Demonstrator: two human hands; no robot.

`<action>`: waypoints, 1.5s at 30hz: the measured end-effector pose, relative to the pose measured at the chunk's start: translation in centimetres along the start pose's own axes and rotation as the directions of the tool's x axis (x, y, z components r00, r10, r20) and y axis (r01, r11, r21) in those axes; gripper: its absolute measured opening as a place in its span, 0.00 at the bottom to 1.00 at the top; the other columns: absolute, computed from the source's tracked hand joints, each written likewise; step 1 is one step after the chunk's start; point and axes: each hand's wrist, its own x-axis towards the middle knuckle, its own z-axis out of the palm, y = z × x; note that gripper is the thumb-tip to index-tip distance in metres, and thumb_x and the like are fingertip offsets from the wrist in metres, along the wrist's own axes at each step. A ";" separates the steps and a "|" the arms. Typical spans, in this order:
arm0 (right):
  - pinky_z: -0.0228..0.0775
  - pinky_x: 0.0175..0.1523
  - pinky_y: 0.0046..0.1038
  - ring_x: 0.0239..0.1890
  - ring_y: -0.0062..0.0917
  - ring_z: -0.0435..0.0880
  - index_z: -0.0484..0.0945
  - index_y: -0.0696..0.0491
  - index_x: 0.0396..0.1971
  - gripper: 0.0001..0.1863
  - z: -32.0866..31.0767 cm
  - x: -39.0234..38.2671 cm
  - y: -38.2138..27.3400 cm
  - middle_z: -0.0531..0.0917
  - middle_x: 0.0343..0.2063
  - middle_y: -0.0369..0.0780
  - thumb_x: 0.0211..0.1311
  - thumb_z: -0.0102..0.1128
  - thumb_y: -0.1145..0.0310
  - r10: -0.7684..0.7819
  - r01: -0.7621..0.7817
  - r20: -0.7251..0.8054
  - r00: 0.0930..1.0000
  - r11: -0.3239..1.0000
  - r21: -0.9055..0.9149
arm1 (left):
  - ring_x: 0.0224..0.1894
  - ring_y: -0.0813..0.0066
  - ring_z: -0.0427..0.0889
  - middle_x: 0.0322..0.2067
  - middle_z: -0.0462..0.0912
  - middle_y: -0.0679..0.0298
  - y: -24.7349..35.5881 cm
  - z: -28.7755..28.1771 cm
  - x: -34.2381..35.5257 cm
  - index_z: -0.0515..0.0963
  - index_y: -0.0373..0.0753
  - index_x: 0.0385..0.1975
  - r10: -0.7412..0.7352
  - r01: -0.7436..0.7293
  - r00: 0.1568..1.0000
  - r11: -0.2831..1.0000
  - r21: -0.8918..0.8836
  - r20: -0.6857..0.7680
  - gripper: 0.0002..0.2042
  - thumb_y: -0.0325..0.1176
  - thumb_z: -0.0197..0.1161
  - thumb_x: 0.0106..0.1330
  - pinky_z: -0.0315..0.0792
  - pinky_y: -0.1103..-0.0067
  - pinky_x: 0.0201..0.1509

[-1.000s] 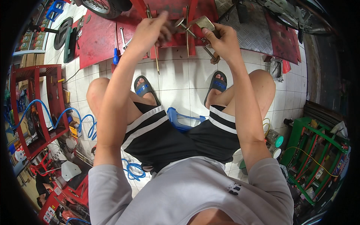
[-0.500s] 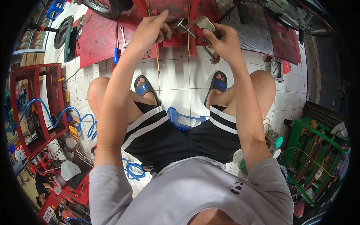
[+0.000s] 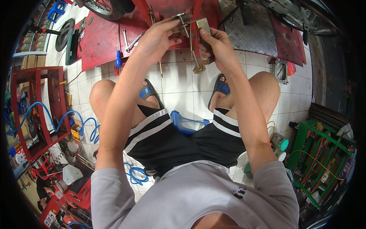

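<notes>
My right hand [image 3: 221, 47] grips a metal bracket [image 3: 203, 24], its thumb on the flat pale face and its fingers curled behind. From the bracket's side a long bolt [image 3: 196, 60] with a rounded nut-like end hangs down over the white tiles. A second bolt [image 3: 185, 28] with a wide flat head slants just left of the bracket. Beside that head is my left hand [image 3: 156, 44], thumb and fingers apart; its fingertips are close to the bolt, and whether they touch is unclear. Behind the hands stand red metal uprights [image 3: 197, 8].
On the red platform [image 3: 99, 42] lie a blue-handled screwdriver [image 3: 118, 59] and metal wrenches [image 3: 134, 41]. A motorcycle wheel [image 3: 108, 8] stands at the far left. A blue stool [image 3: 183, 128] is between my legs, a green rack [image 3: 310, 152] at right, a blue hose [image 3: 55, 124] at left.
My right hand has moved left and turned the bracket more upright, so its long bolt has swung left. My left hand has come nearer, thumb now spread from its fingers.
</notes>
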 end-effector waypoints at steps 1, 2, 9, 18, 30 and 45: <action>0.55 0.19 0.20 0.14 0.14 0.64 0.76 0.57 0.32 0.11 0.1 0.0 0.1 0.72 0.15 0.33 0.67 0.57 0.64 0.017 -0.018 0.028 0.999 0.998 0.054 | 0.48 0.79 0.75 0.46 0.80 0.69 -0.2 -0.2 0.0 0.76 0.41 0.49 0.005 -0.004 1.000 0.999 -0.050 0.022 0.13 0.36 0.57 0.67 0.67 0.78 0.45; 0.55 0.20 0.20 0.14 0.14 0.63 0.76 0.57 0.33 0.10 0.3 0.0 0.0 0.71 0.15 0.32 0.68 0.56 0.65 0.025 -0.026 0.033 0.999 0.998 0.057 | 0.49 0.79 0.75 0.46 0.80 0.69 -0.2 -0.4 0.1 0.76 0.41 0.49 0.002 0.000 0.999 0.998 -0.055 0.037 0.13 0.36 0.58 0.67 0.67 0.77 0.47; 0.54 0.19 0.19 0.14 0.13 0.64 0.75 0.56 0.31 0.10 0.3 -0.1 0.0 0.72 0.16 0.32 0.68 0.56 0.64 -0.003 0.003 0.017 1.000 1.000 -0.007 | 0.51 0.73 0.74 0.50 0.78 0.65 -0.1 -0.6 0.2 0.74 0.41 0.50 -0.060 0.066 0.997 0.984 -0.163 0.040 0.13 0.33 0.59 0.67 0.65 0.72 0.53; 0.50 0.19 0.18 0.15 0.12 0.62 0.74 0.54 0.28 0.12 0.4 -0.1 -0.2 0.72 0.16 0.32 0.67 0.57 0.62 -0.063 0.058 -0.030 0.998 0.988 -0.146 | 0.49 0.79 0.75 0.44 0.81 0.71 0.4 -0.5 -0.1 0.77 0.42 0.47 -0.072 0.075 0.997 0.990 -0.118 0.026 0.13 0.36 0.64 0.64 0.65 0.73 0.51; 0.57 0.20 0.18 0.16 0.11 0.68 0.79 0.58 0.29 0.11 -0.2 0.1 -0.4 0.74 0.17 0.31 0.65 0.59 0.64 -0.074 0.072 -0.003 0.997 0.981 -0.182 | 0.47 0.79 0.75 0.44 0.80 0.69 0.9 -1.1 0.1 0.77 0.39 0.48 -0.074 0.085 0.994 0.986 0.146 -0.079 0.13 0.35 0.64 0.65 0.68 0.74 0.51; 0.58 0.20 0.18 0.16 0.11 0.67 0.79 0.57 0.30 0.11 0.6 -0.3 -0.9 0.73 0.16 0.29 0.66 0.59 0.64 -0.068 0.064 -0.012 0.998 0.972 -0.225 | 0.46 0.75 0.77 0.43 0.80 0.68 0.8 -1.8 0.2 0.74 0.39 0.49 -0.085 0.085 0.996 0.996 0.029 -0.002 0.15 0.33 0.63 0.65 0.69 0.73 0.52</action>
